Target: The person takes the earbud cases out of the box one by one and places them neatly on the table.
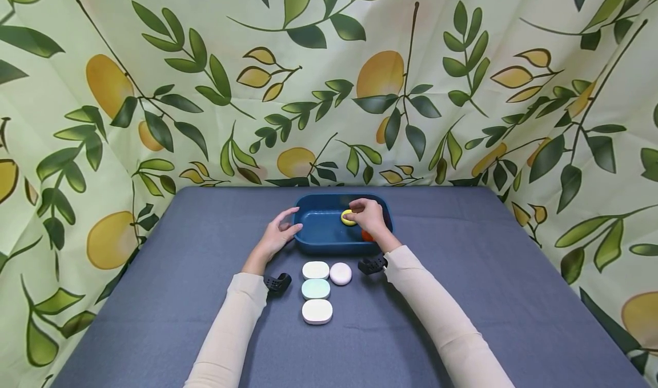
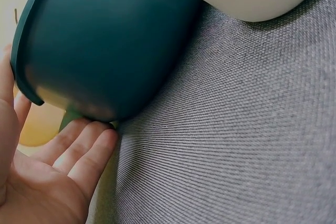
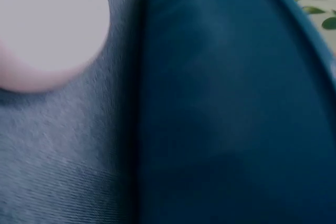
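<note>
Fingers on the right hand point(image 1: 367, 214) seem to pinch the yellow piece point(image 1: 347, 220) in the blue tub point(image 1: 320, 226), near the bench point(image 1: 493, 274)'s far edge; left hand point(image 1: 275, 236) has fingers spread at the tub's end. Weak pinch could drop it; hard left nudge might skid the tub.

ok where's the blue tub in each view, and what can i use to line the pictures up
Head: the blue tub is just below the middle, with the left hand at its left end.
Left wrist: upper left, cut off by the top edge, beside the left hand.
Right wrist: it fills most of the right side, cut off by the frame.
Shared landmark: the grey cloth under the tub.
</note>
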Motion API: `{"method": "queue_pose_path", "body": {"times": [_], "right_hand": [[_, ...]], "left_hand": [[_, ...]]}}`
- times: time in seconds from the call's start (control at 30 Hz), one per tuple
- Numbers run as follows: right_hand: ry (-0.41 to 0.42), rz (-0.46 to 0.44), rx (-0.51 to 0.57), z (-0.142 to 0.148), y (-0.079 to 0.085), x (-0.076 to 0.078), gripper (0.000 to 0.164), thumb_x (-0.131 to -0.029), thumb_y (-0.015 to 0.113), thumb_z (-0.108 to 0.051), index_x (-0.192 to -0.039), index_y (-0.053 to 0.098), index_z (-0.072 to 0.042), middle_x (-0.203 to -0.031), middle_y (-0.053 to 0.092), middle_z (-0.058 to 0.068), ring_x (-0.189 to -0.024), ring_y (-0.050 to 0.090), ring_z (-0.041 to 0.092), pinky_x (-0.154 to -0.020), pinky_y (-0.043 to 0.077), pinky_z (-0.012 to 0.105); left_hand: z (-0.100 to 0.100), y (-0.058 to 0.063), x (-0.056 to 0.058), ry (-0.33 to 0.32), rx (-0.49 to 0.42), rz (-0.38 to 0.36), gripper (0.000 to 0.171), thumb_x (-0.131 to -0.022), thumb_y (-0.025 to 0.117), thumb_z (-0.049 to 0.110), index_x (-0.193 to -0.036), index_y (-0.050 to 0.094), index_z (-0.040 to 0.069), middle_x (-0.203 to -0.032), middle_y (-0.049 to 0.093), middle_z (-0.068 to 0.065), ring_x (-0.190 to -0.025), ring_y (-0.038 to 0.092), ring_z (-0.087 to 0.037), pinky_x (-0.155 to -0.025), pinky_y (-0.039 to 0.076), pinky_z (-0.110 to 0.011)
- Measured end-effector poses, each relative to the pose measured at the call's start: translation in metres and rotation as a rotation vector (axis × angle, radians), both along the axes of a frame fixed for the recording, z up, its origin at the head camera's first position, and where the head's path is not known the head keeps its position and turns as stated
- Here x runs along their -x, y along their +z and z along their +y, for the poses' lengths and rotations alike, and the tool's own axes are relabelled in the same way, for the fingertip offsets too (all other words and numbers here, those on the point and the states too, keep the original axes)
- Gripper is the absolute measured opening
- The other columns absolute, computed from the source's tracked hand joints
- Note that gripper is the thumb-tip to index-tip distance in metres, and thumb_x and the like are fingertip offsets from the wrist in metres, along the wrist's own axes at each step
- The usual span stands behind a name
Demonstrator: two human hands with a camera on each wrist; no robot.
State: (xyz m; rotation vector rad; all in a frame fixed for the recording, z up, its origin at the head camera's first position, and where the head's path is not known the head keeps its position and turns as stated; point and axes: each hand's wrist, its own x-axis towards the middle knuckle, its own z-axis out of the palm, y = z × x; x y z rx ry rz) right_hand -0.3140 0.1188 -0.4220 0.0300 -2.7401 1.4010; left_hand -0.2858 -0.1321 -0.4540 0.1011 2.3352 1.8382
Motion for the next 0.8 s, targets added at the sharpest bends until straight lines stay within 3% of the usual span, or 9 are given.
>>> {"method": "queue_pose_path", "body": {"times": [0.13, 0.37, 0.53, 0.8], "right_hand": [[-0.007, -0.019, -0.027, 0.0, -0.004, 0.006, 0.037, -0.08, 0.077, -0.01, -0.113, 0.067, 0.003, -0.114, 0.07, 0.021, -0.107, 0.066, 0.032, -0.092, 0.055, 0.04], [0.012, -0.026, -0.187, -0.005, -0.008, 0.013, 0.045, -0.081, 0.077, -0.013, -0.121, 0.063, 0.002, -0.123, 0.066, 0.02, -0.115, 0.061, 0.032, -0.1, 0.051, 0.041], [0.011, -0.057, -0.213, -0.007, -0.009, 0.014, 0.05, -0.081, 0.077, -0.013, -0.126, 0.06, 0.001, -0.129, 0.063, 0.02, -0.12, 0.058, 0.032, -0.105, 0.048, 0.041], [0.047, -0.077, -0.267, -0.007, -0.011, 0.013, 0.052, -0.08, 0.077, -0.009, -0.128, 0.059, 0.003, -0.13, 0.062, 0.021, -0.12, 0.056, 0.034, -0.106, 0.047, 0.042]], "left_hand": [[0.001, -0.001, -0.001, 0.001, 0.006, -0.006, 0.054, -0.097, 0.058, 0.022, -0.147, 0.038, 0.022, -0.143, 0.049, -0.026, -0.128, 0.054, -0.036, -0.11, 0.042, -0.05], [-0.001, 0.002, 0.001, -0.009, -0.005, 0.013, 0.054, -0.097, 0.058, 0.02, -0.147, 0.038, 0.02, -0.147, 0.044, -0.027, -0.132, 0.051, -0.038, -0.11, 0.041, -0.05], [-0.001, 0.006, 0.0, -0.011, -0.007, 0.004, 0.054, -0.097, 0.058, 0.02, -0.147, 0.038, 0.02, -0.148, 0.042, -0.027, -0.133, 0.05, -0.038, -0.11, 0.041, -0.049], [0.0, -0.001, 0.001, 0.0, 0.007, 0.002, 0.053, -0.097, 0.058, 0.021, -0.147, 0.039, 0.022, -0.146, 0.045, -0.026, -0.132, 0.052, -0.037, -0.111, 0.042, -0.048]]}}
